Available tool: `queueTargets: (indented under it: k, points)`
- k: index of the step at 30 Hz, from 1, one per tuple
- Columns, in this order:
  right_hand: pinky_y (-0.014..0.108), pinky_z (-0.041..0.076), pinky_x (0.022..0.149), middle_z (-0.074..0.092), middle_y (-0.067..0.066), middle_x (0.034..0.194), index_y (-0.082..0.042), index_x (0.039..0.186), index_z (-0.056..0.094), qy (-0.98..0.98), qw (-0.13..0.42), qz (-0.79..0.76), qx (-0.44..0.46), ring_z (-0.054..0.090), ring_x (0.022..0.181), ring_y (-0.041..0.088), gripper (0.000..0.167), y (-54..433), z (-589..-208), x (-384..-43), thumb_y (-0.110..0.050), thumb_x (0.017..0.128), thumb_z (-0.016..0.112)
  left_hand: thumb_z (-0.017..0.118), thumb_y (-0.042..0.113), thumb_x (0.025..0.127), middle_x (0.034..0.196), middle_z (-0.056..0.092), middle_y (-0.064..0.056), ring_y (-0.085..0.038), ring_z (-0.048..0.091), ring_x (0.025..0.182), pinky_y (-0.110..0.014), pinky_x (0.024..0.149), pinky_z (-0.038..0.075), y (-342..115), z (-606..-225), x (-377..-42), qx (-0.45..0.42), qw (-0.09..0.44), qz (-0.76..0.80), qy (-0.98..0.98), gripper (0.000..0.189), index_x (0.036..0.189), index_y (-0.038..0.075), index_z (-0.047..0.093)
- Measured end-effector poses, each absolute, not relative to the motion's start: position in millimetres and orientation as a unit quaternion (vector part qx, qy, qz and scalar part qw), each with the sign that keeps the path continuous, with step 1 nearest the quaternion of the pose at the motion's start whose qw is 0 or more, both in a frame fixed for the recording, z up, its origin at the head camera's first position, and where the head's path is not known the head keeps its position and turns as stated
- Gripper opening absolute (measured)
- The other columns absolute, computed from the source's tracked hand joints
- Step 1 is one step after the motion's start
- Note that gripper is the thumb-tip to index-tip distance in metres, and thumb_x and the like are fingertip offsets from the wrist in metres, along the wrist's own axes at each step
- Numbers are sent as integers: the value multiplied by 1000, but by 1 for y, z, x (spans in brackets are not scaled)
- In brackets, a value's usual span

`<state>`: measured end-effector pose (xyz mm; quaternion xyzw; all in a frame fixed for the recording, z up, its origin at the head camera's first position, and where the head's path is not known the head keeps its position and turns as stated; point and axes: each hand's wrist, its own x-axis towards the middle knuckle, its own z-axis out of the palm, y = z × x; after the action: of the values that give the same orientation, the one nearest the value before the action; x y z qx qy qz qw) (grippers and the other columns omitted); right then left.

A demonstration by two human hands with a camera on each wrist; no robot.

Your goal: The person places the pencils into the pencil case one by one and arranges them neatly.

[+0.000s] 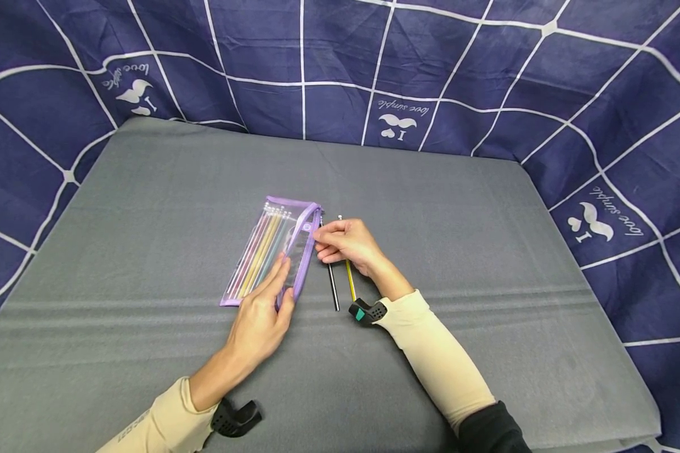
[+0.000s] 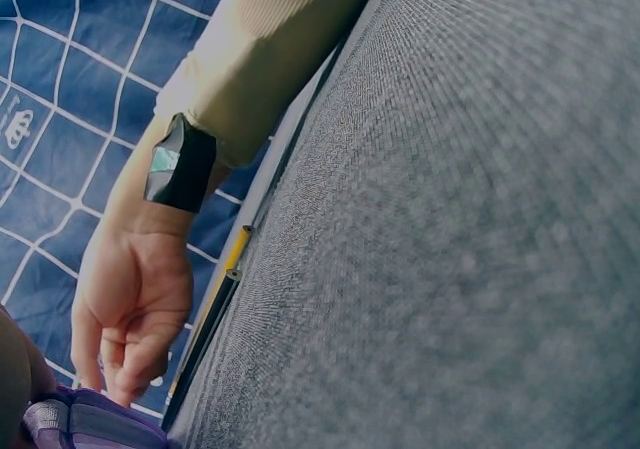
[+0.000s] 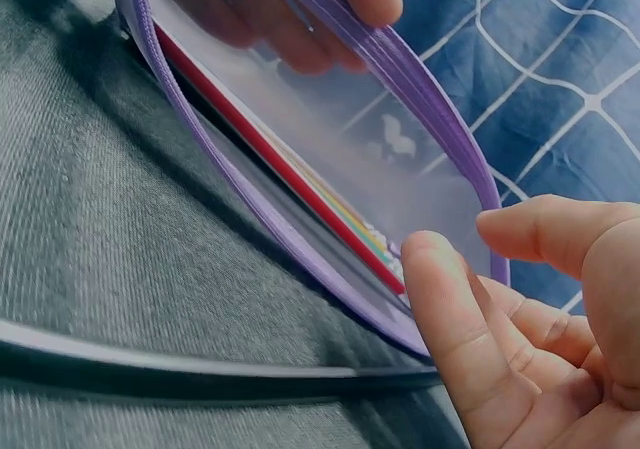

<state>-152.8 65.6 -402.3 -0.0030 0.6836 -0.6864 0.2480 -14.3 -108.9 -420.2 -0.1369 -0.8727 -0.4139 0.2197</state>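
Observation:
A clear pencil case (image 1: 294, 296) with purple trim lies on the grey surface, its zipped side gaping. Several coloured pencils (image 1: 259, 251) lie inside it, a red pencil (image 3: 290, 174) nearest the opening in the right wrist view. My left hand (image 1: 263, 321) grips the near part of the case, fingers over the clear panel and thumb at the opening's edge. At the far end of the opening, my right hand (image 1: 348, 242) holds the purple edge between thumb and fingers. A black pencil (image 1: 333, 289) and a yellow pencil (image 1: 350, 280) lie beside the case, partly under that hand.
The grey padded surface (image 1: 459, 220) spreads around the case. Behind it and at both sides hangs a dark blue cloth (image 1: 340, 50) with white grid lines. Black wrist devices (image 1: 368, 311) sit at both of my wrists, over cream sleeves (image 1: 436, 352).

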Motion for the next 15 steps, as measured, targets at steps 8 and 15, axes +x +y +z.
queueTargets:
  k: [8, 15]
  points:
    - [26, 59, 56, 67, 9, 70, 15, 107, 66, 691, 238, -683, -4, 67, 56, 14, 22, 76, -404, -155, 2, 89, 66, 67, -5, 86, 142, 50, -23, -36, 50, 128, -54, 103, 43, -109, -420, -14, -135, 220, -414, -873, 51, 135, -11, 53]
    - [25, 59, 54, 67, 10, 70, 14, 104, 65, 694, 225, -684, 6, 67, 56, 14, 19, 87, -405, -158, 5, 87, 67, 67, -5, 86, 142, 50, -23, -38, 51, 128, -54, 104, 42, -109, -421, -14, -136, 225, -414, -872, 51, 135, -11, 54]
